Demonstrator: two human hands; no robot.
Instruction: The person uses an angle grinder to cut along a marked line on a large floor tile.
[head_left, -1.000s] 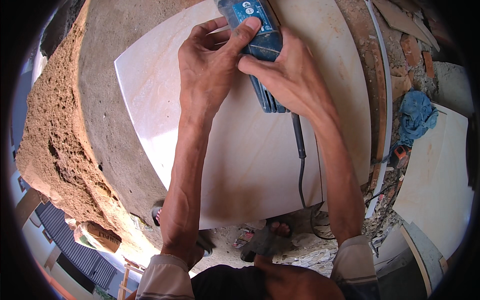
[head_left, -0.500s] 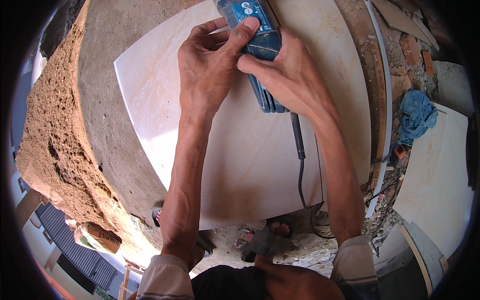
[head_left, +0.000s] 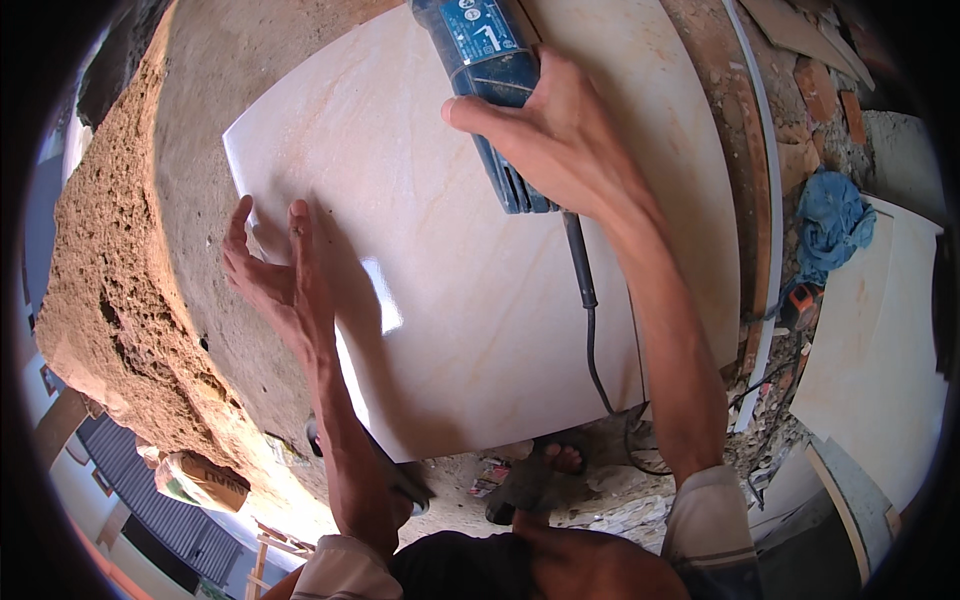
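My right hand is wrapped round the body of a blue angle grinder, thumb across its top. The grinder's front end runs out of the upper edge, so its disc does not show. Its black cord trails down over a large cream tile with faint tan veins. A thin dark line crosses the tile's right part, passing beside the cord. By the tile's left edge is my left hand, holding nothing, its fingers apart; whether it touches the tile I cannot tell.
Grey concrete and a rough sandy ledge lie left. On the right are a white strip, brick rubble, a blue cloth, an orange-and-black tape measure and another cream tile. My sandalled feet are at the tile's near edge.
My left hand has let go of the grinder and moved left and down to the tile's left edge. The grinder, still in my right hand, has shifted slightly left.
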